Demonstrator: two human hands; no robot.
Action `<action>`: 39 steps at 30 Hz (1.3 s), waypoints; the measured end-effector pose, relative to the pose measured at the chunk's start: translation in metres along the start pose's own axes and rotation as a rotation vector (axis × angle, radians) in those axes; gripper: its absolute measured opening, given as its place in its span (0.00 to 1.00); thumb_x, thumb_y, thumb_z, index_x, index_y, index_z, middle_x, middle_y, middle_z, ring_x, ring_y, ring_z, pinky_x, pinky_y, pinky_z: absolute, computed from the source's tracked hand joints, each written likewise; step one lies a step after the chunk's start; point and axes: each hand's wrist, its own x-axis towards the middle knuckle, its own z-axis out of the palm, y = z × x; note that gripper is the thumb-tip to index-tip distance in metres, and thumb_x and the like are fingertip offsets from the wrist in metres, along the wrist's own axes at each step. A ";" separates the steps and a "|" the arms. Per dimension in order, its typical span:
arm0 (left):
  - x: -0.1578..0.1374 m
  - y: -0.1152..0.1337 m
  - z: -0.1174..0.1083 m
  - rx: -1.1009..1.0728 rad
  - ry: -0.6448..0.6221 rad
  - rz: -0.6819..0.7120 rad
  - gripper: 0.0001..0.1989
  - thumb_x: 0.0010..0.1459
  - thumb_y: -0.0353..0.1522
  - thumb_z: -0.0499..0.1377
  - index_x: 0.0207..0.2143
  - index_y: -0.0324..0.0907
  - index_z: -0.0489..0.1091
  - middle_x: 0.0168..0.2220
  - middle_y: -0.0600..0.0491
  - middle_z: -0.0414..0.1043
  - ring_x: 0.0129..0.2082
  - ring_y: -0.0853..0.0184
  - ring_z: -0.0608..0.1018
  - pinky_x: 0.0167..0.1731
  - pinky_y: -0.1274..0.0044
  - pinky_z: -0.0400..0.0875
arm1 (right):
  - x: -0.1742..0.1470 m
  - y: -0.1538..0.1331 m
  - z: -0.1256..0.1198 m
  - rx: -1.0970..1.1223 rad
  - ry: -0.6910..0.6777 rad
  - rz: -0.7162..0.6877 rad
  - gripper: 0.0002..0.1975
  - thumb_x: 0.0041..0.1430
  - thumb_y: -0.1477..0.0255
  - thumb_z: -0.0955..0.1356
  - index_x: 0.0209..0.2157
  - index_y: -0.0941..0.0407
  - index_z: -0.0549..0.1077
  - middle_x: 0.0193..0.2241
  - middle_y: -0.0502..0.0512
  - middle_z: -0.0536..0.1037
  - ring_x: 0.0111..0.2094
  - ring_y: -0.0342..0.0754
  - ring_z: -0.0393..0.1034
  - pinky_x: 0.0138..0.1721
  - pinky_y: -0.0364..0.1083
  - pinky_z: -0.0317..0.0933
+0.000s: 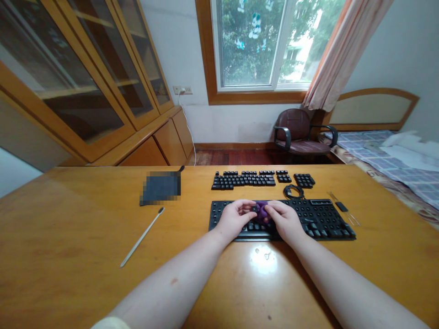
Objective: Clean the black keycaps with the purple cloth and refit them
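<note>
A small black keycap [254, 209] is pinched between the thumb and fingers of my left hand [235, 218]. My right hand [285, 219] grips a bunched purple cloth [262, 214] against the keycap. Both hands are just above a black keyboard [320, 212], hiding its middle. Many of its key positions have no caps, while some caps remain along the bottom and at the lower right. Behind it, loose black keycaps [255, 179] lie in keyboard order, with a number-pad group [303, 180] to their right.
A coiled black cable [293, 191] lies behind the keyboard. A wire keycap puller [342, 207] rests to its right. Leftward on the wooden desk [85, 237] are a long thin brush [142, 237] and a dark, blurred-out pouch [161, 187]. An armchair [298, 130] stands beyond the desk.
</note>
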 end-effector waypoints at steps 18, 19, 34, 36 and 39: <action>-0.009 -0.002 -0.003 0.564 -0.014 0.349 0.14 0.51 0.28 0.59 0.42 0.46 0.72 0.41 0.52 0.74 0.42 0.66 0.74 0.47 0.72 0.67 | 0.000 0.000 0.007 0.277 -0.045 0.184 0.12 0.44 0.65 0.71 0.31 0.57 0.74 0.26 0.53 0.78 0.26 0.46 0.71 0.30 0.45 0.67; -0.009 -0.002 -0.003 0.579 -0.016 0.361 0.15 0.52 0.28 0.58 0.43 0.46 0.72 0.41 0.52 0.74 0.42 0.66 0.74 0.47 0.72 0.67 | 0.000 0.000 0.007 0.284 -0.041 0.187 0.12 0.44 0.66 0.72 0.31 0.57 0.74 0.26 0.53 0.78 0.26 0.46 0.71 0.30 0.45 0.67; -0.011 -0.002 0.000 0.673 -0.022 0.375 0.12 0.51 0.26 0.58 0.39 0.44 0.74 0.39 0.52 0.76 0.43 0.65 0.76 0.51 0.70 0.66 | 0.001 -0.001 0.006 0.155 -0.089 0.201 0.09 0.43 0.65 0.71 0.25 0.57 0.74 0.22 0.51 0.76 0.23 0.45 0.69 0.28 0.44 0.65; -0.012 0.000 0.000 0.667 -0.034 0.352 0.12 0.51 0.27 0.58 0.39 0.44 0.74 0.39 0.53 0.76 0.43 0.65 0.76 0.52 0.70 0.65 | 0.001 -0.004 0.005 0.069 -0.088 0.167 0.10 0.47 0.65 0.69 0.24 0.58 0.74 0.20 0.51 0.75 0.22 0.44 0.67 0.26 0.43 0.63; -0.012 -0.001 -0.001 0.661 -0.028 0.323 0.12 0.51 0.27 0.58 0.39 0.45 0.74 0.39 0.53 0.76 0.43 0.65 0.75 0.52 0.69 0.65 | 0.000 -0.005 0.004 0.053 -0.099 0.146 0.11 0.49 0.63 0.68 0.23 0.58 0.73 0.19 0.50 0.74 0.22 0.43 0.67 0.26 0.43 0.63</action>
